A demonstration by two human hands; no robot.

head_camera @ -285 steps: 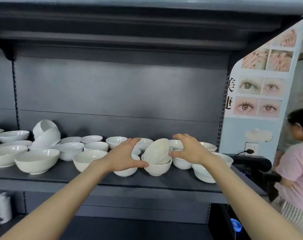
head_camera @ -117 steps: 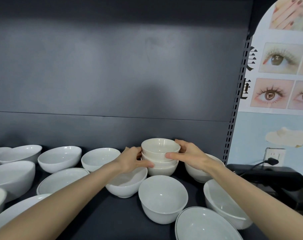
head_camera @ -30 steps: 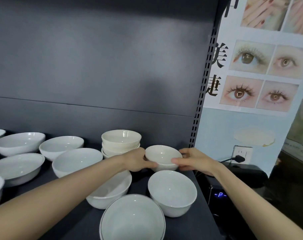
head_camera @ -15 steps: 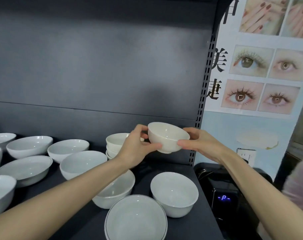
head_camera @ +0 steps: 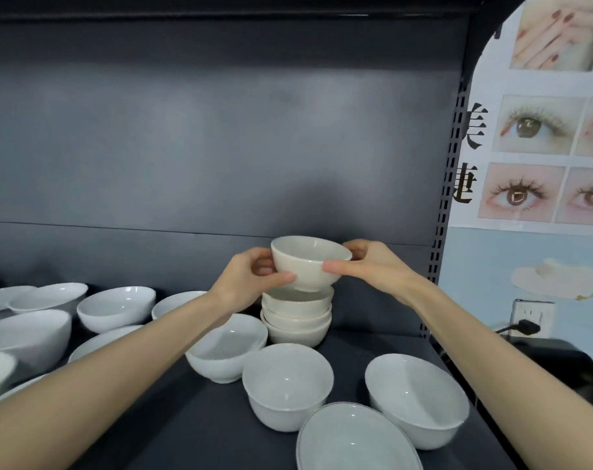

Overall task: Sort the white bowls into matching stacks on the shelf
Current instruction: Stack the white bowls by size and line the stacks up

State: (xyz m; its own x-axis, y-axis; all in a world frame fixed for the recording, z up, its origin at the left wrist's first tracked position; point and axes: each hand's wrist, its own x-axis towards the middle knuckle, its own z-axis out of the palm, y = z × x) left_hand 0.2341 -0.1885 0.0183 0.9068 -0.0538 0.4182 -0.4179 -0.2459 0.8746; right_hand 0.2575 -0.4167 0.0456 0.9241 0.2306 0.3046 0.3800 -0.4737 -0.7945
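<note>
White loose bowls (head_camera: 117,308) crowd the left and front of the shelf (head_camera: 356,347). Your left hand (head_camera: 251,279) curls thumb and fingers around a cream bowl (head_camera: 307,266), tilted, directly over the three-bowl stack (head_camera: 296,317) near the back edge; whether they touch is unclear. Your right hand (head_camera: 373,269) grips its other side between thumb and fingers.

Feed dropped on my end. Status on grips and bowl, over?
Left grip and right grip both hold the cream bowl. Bowl tilted, right over the stack of three, not yet seated. Nothing in between.
</note>
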